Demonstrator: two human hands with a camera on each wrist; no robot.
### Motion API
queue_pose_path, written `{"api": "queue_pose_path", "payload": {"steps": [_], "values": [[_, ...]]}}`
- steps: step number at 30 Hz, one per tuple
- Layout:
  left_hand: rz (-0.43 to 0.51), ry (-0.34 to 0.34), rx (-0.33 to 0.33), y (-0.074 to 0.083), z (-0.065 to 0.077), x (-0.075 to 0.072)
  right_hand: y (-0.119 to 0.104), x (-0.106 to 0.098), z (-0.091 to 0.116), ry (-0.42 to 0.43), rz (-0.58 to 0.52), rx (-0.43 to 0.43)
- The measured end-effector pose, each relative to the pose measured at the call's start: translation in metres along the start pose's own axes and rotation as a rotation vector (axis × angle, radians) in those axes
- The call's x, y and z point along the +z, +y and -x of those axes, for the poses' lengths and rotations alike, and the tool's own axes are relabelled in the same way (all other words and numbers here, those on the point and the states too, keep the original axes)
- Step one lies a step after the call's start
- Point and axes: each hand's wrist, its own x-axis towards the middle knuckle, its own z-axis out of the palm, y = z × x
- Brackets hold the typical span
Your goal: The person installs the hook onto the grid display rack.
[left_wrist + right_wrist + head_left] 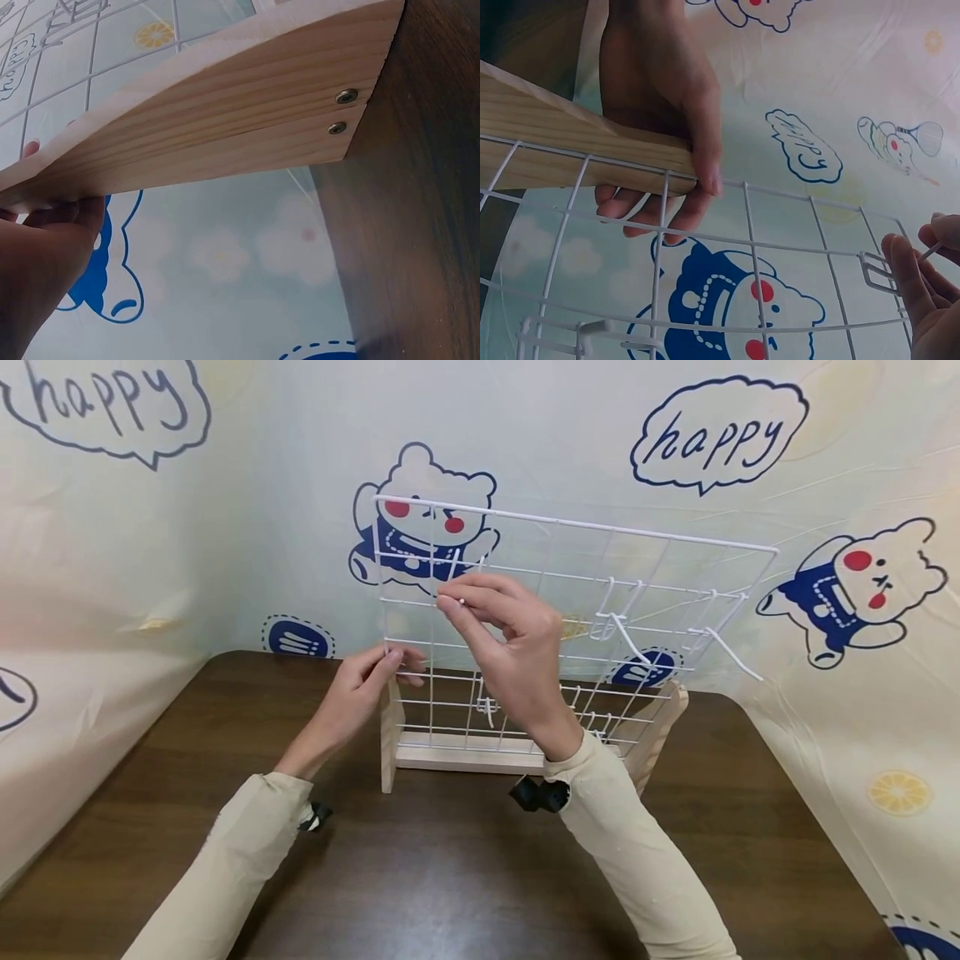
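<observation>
A white wire grid panel (517, 656) leans in a pale wooden stand on the table. My left hand (356, 689) grips the upper end of the stand's left wooden side piece (247, 112), thumb on one face and fingers behind, as the right wrist view shows. At the grid's upper left, my right hand (517, 647) pinches the arm of a white wire hook (877, 274) between thumb and fingers. The hook's wire loop lies against the grid; whether it is seated on a bar I cannot tell. In the head view, the fingers hide most of it.
Two long-armed white hooks, a middle one (628, 635) and a right one (723, 647), hang on the grid's upper right. Smaller hooks, one of them at lower left (487, 706), sit lower down. A brown wooden table (420, 868) bears the stand; a printed cloth (570, 427) hangs behind.
</observation>
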Motion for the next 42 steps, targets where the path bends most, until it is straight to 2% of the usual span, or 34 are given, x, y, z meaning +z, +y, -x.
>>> {"api": "queue_pose_path", "payload": {"steps": [6, 11, 18, 22, 29, 35, 42], "values": [[-0.018, 0.001, -0.011, 0.0, 0.002, -0.001, -0.002, 0.002, -0.002, 0.002, 0.061, -0.027], [-0.014, -0.001, 0.003, 0.001, 0.002, -0.001, 0.0, 0.003, -0.003, 0.002, 0.095, -0.015], [-0.014, 0.001, 0.016, 0.001, 0.001, 0.0, 0.006, 0.005, 0.004, -0.041, 0.107, 0.017], [-0.019, -0.001, 0.021, 0.001, 0.0, 0.001, 0.005, 0.006, 0.017, -0.067, 0.092, 0.045], [-0.047, 0.01, 0.017, 0.0, 0.001, 0.002, 0.001, -0.001, 0.042, -0.191, 0.021, 0.064], [-0.074, 0.032, 0.032, -0.001, 0.0, 0.006, -0.002, -0.022, 0.065, -0.125, 0.025, 0.078], [-0.033, 0.051, 0.069, -0.005, 0.0, 0.006, -0.004, -0.046, 0.09, -0.114, 0.147, 0.086]]}}
